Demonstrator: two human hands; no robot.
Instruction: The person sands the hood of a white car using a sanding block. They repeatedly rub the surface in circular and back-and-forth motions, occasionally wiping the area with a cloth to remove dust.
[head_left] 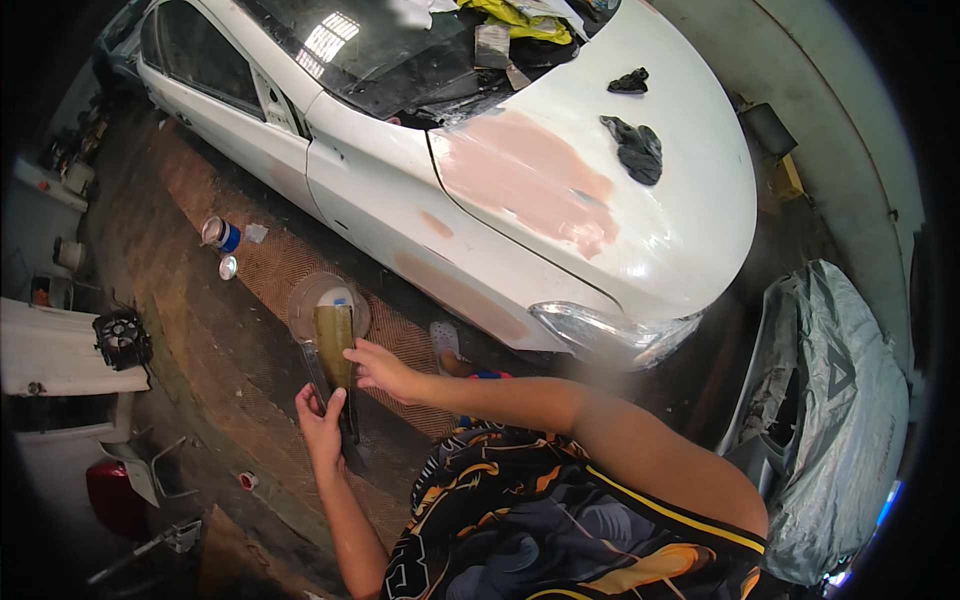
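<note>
Low in front of me, both hands are on a long dark sanding block [351, 420] and an olive-yellow strip of sandpaper [333, 345] lying along it. My left hand [322, 428] is closed around the near part, its thumb by the strip's lower end. The fingers of my right hand [385, 370] pinch the strip's right edge. Just beyond, partly covered by the strip, stands a round grey bucket [298, 308] with something whitish and blue showing in it.
A white car [380, 180] with pinkish filler patches [530, 175] stands ahead. Black crumpled pieces [636, 150] lie on its hood. Cans [222, 234] stand on the floor at left. A plastic-wrapped bumper [840, 420] is at right, a black fan [122, 338] at far left.
</note>
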